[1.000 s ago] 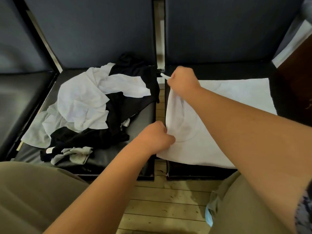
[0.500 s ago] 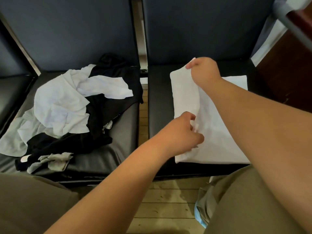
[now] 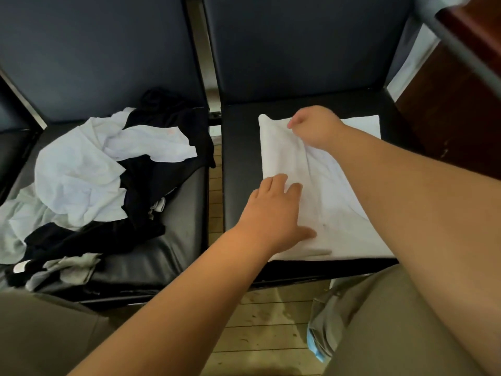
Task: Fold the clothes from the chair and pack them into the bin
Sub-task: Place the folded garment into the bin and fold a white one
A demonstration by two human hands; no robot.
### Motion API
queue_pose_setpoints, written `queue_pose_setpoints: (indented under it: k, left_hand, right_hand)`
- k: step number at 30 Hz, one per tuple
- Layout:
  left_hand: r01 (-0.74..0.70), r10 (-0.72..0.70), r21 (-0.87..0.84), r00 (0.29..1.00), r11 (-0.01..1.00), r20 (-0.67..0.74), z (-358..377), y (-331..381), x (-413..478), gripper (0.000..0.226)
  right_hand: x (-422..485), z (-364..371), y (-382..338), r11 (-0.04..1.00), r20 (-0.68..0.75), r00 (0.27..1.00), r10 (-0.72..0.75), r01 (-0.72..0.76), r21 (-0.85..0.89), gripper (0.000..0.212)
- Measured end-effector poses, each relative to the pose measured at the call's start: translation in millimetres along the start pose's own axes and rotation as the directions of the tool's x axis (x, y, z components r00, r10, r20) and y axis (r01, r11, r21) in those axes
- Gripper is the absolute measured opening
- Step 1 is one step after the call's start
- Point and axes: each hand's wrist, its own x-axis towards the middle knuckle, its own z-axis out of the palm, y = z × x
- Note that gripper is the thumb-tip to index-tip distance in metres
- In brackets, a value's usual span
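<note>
A white shirt [image 3: 329, 213] lies partly folded on the seat of the right black chair [image 3: 241, 158], its left side turned over onto the middle. My left hand [image 3: 273, 210] rests flat on the near left part of the shirt, fingers spread. Over the far edge of the fold, my right hand [image 3: 314, 128] has its fingers curled and pinches the cloth. On the left black chair [image 3: 173, 240] a loose heap of clothes [image 3: 89, 185] holds white, black and grey pieces. No bin is in view.
A gap with wooden floor [image 3: 215, 202] runs between the two chairs. Dark wooden furniture [image 3: 466, 104] stands at the far right. My knees in olive trousers fill the bottom corners, with a blue-edged item [image 3: 314, 346] beside my right knee.
Both hands carried the shirt's left edge rightward and laid it over the middle. My left hand let go and now lies flat on the fold. The view shifted left.
</note>
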Motion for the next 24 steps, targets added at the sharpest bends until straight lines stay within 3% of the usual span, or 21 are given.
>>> queue_pose_setpoints:
  k: [3,9,12,14,20,22,24]
  left_hand:
    - [0.030,-0.030,0.004,0.985,1.000,0.171,3.5,-9.4,2.0,0.106]
    - [0.119,-0.139,0.088,0.950,0.989,0.280,-12.6,-38.8,11.4,0.101]
    - [0.148,-0.176,0.127,0.952,0.981,0.249,-24.3,-43.2,8.8,0.091]
    - [0.104,-0.127,0.121,0.973,0.987,0.195,-27.3,-33.2,4.4,0.080]
    - [-0.114,0.130,-0.186,0.989,0.976,0.077,-2.5,26.5,-2.7,0.039]
    - [-0.153,0.165,-0.170,0.985,0.973,0.058,10.5,49.1,-5.9,0.026]
    - [-0.138,0.142,-0.072,0.988,0.988,0.055,23.1,68.8,-9.1,0.043]
  right_hand:
    - [-4.4,5.0,4.6,0.992,0.122,0.992,-0.033,0.048,-0.117,0.032]
    - [-7.6,2.2,10.1,0.995,0.136,0.990,-0.035,0.047,-0.083,0.041]
    - [-4.0,-0.5,18.4,0.994,0.041,0.999,-0.009,0.004,0.110,0.045]
    - [-0.7,-5.9,25.8,0.987,-0.025,1.000,0.015,-0.010,0.158,0.045]
    - [-0.8,-30.0,67.5,0.984,-0.129,0.980,0.152,-0.163,-0.074,0.031]
    - [-0.9,-35.9,90.0,0.958,-0.164,0.958,0.234,-0.256,-0.127,0.027]
    - [-9.5,-39.4,107.3,0.922,-0.193,0.925,0.326,-0.356,-0.149,0.036]
